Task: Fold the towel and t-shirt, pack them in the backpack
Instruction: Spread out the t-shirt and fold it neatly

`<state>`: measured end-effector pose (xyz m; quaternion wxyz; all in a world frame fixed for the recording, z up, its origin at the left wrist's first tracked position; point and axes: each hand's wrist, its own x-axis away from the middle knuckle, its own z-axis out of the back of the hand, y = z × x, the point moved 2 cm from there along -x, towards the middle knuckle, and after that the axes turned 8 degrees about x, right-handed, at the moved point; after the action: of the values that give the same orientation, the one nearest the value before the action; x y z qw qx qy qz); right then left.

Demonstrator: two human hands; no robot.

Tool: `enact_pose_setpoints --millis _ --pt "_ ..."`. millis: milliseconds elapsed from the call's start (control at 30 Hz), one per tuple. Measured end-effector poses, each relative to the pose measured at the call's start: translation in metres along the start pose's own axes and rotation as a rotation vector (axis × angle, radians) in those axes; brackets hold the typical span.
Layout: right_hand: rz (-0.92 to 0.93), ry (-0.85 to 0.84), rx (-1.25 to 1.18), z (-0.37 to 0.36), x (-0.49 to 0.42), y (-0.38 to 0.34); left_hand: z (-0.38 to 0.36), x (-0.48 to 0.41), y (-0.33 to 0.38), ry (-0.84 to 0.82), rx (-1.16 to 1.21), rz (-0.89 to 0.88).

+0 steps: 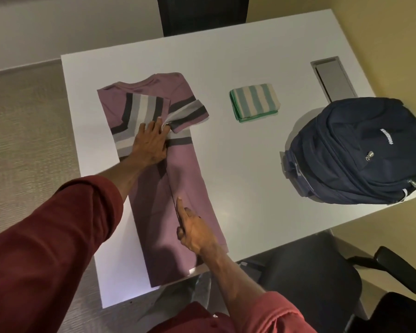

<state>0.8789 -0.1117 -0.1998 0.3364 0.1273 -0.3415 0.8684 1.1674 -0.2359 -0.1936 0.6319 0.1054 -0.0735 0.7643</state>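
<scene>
Pressing the half-folded t-shirt [186,179] with my flat left hand [151,143] and right hand [195,233], forefinger straight; right of it, striped towel [255,102] folded, backpack [360,150] seemingly not yet packed.

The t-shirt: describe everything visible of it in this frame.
The t-shirt is mauve soft-looking fabric with dark grey, light grey and white bands across chest and sleeves. It lies on the white table, collar away from the person, sides folded inward into a long strip; one sleeve sticks out. The left hand presses flat on the stripes; the right hand lays its index finger along the centre fold.
</scene>
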Motion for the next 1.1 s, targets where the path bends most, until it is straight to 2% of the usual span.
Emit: enact_pose_setpoints --millis 167,300,400,467,567,767,900,1100 --pt "0.069 0.015 0.046 -0.009 0.002 -0.004 -0.011 0.019 0.014 0.081 0.140 0.012" --pt "0.076 0.190 0.104 -0.021 0.012 0.005 -0.018 0.042 0.049 0.199 0.199 -0.202" --pt "0.057 0.271 0.179 -0.015 0.029 0.022 -0.036 0.057 0.070 0.135 0.247 -0.321" --pt "0.082 0.274 0.187 -0.013 0.045 0.038 -0.047 0.065 0.077 0.084 0.304 -0.282" --pt "0.135 0.171 0.220 -0.022 0.076 0.060 -0.057 0.077 0.085 0.046 0.347 -0.186" --pt "0.177 0.033 0.278 -0.037 0.111 0.082 -0.068 0.107 0.100 0.026 0.320 -0.112" --pt "0.179 0.068 0.287 -0.033 0.115 0.080 -0.081 0.137 0.119 -0.019 0.289 -0.100" --pt "0.210 0.139 0.446 -0.032 0.105 0.078 -0.082 0.166 0.135 -0.057 0.383 -0.050"
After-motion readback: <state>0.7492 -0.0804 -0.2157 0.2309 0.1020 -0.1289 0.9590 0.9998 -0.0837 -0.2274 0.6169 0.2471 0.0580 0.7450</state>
